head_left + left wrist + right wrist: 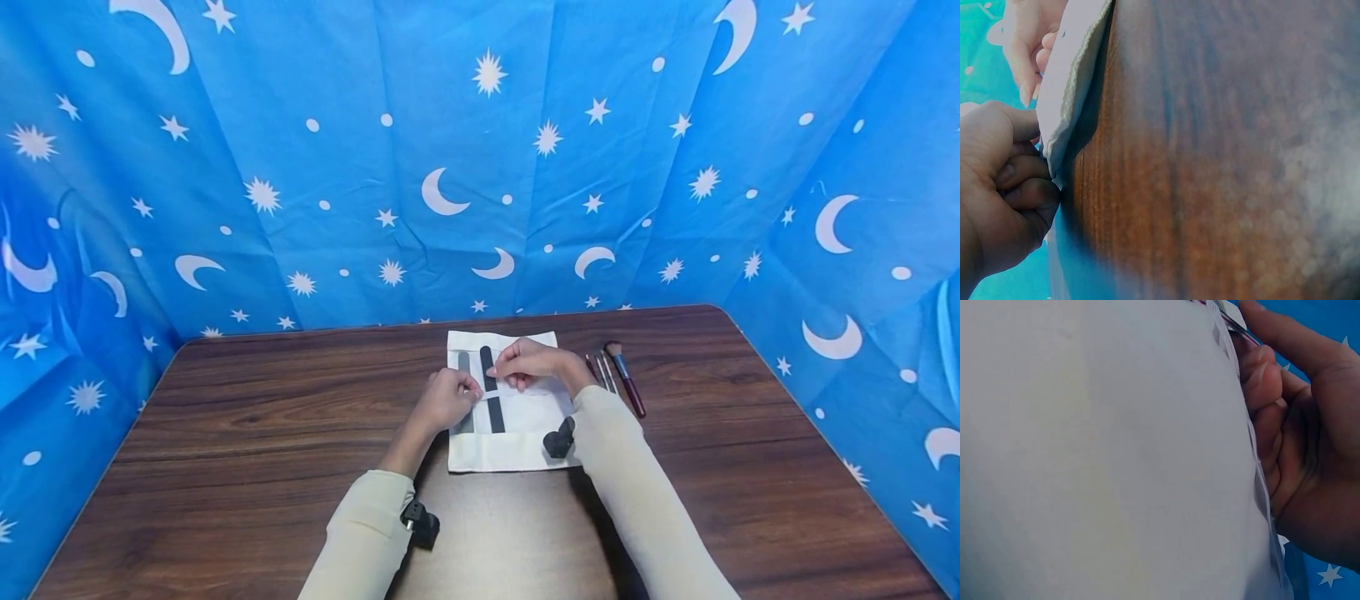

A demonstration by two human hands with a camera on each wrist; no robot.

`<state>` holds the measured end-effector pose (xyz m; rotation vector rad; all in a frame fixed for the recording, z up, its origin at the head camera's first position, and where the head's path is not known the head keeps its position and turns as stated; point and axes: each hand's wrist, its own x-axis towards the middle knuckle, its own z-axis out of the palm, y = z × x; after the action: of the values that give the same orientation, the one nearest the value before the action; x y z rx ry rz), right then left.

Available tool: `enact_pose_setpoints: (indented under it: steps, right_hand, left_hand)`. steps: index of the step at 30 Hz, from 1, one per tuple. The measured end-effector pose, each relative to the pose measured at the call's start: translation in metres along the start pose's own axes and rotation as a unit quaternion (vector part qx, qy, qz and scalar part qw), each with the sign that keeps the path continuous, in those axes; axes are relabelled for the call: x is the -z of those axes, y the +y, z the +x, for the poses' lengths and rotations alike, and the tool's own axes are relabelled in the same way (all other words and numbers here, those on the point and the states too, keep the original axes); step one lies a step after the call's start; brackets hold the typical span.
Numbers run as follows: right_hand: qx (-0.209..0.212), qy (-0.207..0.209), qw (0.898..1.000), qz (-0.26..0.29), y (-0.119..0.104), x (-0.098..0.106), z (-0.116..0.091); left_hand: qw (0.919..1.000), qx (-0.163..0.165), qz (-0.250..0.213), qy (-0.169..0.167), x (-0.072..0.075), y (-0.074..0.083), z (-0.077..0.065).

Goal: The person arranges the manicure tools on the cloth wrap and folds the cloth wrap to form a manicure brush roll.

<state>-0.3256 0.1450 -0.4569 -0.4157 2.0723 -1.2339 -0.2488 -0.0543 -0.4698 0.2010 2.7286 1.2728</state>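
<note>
A white cloth holder (525,417) lies unfolded on the table, with a pale band (492,393) across its middle. A black nail file (497,414) runs lengthwise under the band, and a grey nail file (464,362) lies to its left, partly hidden by my left hand (450,397). That hand's curled fingers pinch the band between the two files. From the right, my right hand (531,363) holds the black file's upper part between thumb and fingers. In the right wrist view, the thin file edge (1242,331) shows between the digits of the right hand (1310,419).
Right of the holder lie a makeup brush (626,379) with a dark red handle and several slim tools (606,371). The brown wooden table (262,433) meets a blue curtain (337,208) with moons and stars at the back and sides.
</note>
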Motion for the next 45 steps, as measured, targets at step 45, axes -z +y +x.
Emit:
enact_pose_setpoints:
  steps: [45]
  right_hand:
    - [0.106,0.317,0.941,0.055,0.05,0.047,-0.084]
  left_hand:
    - [0.9947,-0.079,0.063,-0.023,-0.014,0.035,0.002]
